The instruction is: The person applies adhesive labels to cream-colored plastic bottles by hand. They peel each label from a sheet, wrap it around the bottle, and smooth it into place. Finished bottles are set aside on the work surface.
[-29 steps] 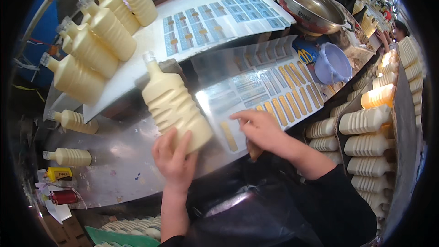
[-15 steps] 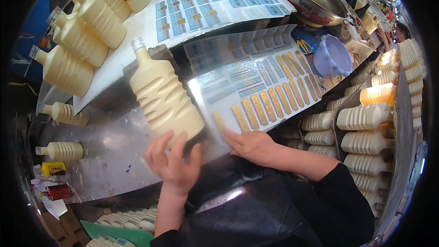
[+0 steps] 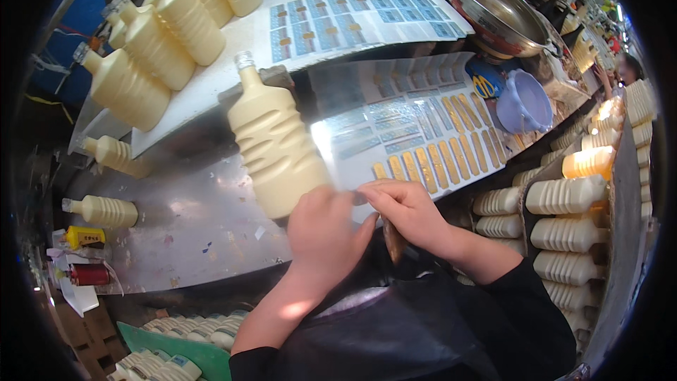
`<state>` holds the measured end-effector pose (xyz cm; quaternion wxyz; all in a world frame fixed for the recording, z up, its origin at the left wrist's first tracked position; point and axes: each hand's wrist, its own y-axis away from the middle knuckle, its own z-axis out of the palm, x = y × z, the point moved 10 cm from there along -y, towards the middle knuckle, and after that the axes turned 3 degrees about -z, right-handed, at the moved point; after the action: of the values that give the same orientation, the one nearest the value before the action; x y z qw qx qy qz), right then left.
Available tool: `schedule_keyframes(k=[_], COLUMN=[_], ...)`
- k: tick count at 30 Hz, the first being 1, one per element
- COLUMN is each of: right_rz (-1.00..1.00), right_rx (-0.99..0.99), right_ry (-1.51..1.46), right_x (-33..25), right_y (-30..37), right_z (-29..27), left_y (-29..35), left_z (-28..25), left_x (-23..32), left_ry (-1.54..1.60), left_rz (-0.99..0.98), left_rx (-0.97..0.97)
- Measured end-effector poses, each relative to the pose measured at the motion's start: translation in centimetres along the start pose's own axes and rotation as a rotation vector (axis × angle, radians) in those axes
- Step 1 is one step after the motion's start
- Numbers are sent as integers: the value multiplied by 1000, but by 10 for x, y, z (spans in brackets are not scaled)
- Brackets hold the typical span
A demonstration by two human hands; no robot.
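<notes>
Your left hand (image 3: 321, 229) and right hand (image 3: 405, 212) meet, fingers drawn narrow, hold too blurred to tell, cream bottle (image 3: 271, 148) bare in front, gold strips (image 3: 426, 169) still unpeeled!

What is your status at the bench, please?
Left grip close to right grip, contact blurred. Cream bottle lying beside gold strips. Left grip hides its base corner.

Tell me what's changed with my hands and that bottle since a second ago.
Your left hand has shifted right, close to your right hand; whether it still touches the bottle is unclear. The single gold strip at the near corner of the white sheet no longer shows there. The bottle, lilac bucket and row of gold strips look unmoved.
</notes>
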<state>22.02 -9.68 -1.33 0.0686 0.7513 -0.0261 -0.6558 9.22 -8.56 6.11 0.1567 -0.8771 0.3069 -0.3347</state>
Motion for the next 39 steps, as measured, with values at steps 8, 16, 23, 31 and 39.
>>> schedule_keyframes(k=[8, 16, 23, 31, 39], right_rz=[-342, 182, 26, -37, -90], right_rx=[-14, -265, -27, 58, 152], right_ry=[179, -469, -286, -125, -24], right_x=[-54, -28, -60, -33, -40], right_y=[-18, -81, -141, -173, -173], right_z=[15, 46, 20, 19, 19], left_y=[-13, -27, -37, -38, -42], left_z=[-34, -48, -40, -16, 0], left_x=[-30, -119, -165, -190, -192], left_ry=[98, 945, 727, 908, 1167], left_rz=[-83, -577, -649, -813, -860], left_rx=[144, 414, 467, 474, 459])
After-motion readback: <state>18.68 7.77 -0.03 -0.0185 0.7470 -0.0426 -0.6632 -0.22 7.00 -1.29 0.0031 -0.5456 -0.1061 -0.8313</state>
